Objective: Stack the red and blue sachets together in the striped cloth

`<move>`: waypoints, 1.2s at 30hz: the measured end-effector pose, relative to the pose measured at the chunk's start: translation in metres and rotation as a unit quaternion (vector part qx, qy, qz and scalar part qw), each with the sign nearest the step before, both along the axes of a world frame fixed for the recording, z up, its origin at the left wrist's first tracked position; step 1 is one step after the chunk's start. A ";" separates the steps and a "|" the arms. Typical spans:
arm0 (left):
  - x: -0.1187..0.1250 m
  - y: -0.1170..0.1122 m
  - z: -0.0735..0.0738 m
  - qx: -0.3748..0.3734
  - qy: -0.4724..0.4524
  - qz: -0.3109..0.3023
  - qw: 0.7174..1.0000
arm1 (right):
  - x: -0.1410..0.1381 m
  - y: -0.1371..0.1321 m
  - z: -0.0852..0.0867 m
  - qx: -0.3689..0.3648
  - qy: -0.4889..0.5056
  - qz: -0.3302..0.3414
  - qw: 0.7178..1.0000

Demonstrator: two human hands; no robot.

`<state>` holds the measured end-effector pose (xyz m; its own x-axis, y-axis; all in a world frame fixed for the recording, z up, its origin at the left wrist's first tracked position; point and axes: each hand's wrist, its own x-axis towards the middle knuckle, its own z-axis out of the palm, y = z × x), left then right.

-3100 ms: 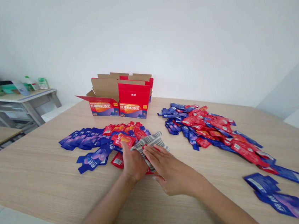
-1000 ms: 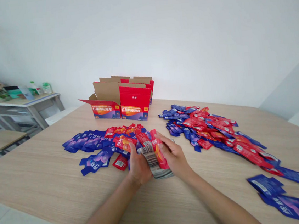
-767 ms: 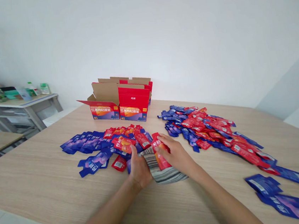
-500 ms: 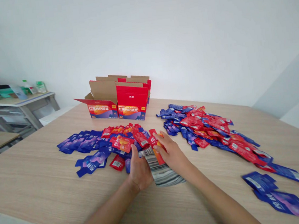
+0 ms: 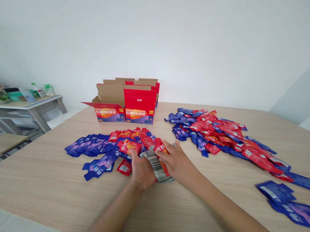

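Over the near middle of the table, my right hand (image 5: 178,163) is closed on a red pouch (image 5: 160,147) with white lettering and an orange picture. A grey-and-black striped cloth (image 5: 158,168) lies right behind that pouch, between my two hands. My left hand (image 5: 142,172) grips the cloth from the left, thumb up; its other fingers are mostly hidden. Just beyond it spreads a group of flat pouches, with blue ones (image 5: 95,146) fanned out at the left and red ones (image 5: 130,145) nearer the hands.
Open red-and-blue cartons (image 5: 139,108) stand against the wall. To the right sprawls a heap of red and blue pouches (image 5: 211,128), with a few blue pouches (image 5: 300,207) closer to me. A side desk (image 5: 18,104) holding bottles and a stool (image 5: 2,143) are at far left.
The right hand has come lower and its fingers wrap further over the red pouch and cloth. Less of the striped cloth shows now. The whole view has shifted slightly.
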<state>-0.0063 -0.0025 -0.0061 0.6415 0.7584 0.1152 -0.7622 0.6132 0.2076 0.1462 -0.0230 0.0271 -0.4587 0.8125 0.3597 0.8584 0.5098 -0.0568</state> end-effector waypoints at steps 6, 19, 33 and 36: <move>-0.007 0.006 -0.002 -0.026 0.030 0.050 0.998 | -0.006 -0.011 0.004 0.017 -0.035 0.035 0.999; 0.008 -0.008 -0.007 -0.049 0.057 0.062 0.995 | -0.004 -0.010 -0.008 -0.089 0.039 0.139 0.986; 0.007 -0.012 -0.021 -0.062 0.076 0.063 0.993 | -0.012 -0.016 -0.022 -0.072 0.136 0.199 0.968; 0.014 -0.017 -0.027 -0.030 0.045 0.013 0.998 | -0.015 -0.012 -0.028 -0.035 0.131 0.178 0.974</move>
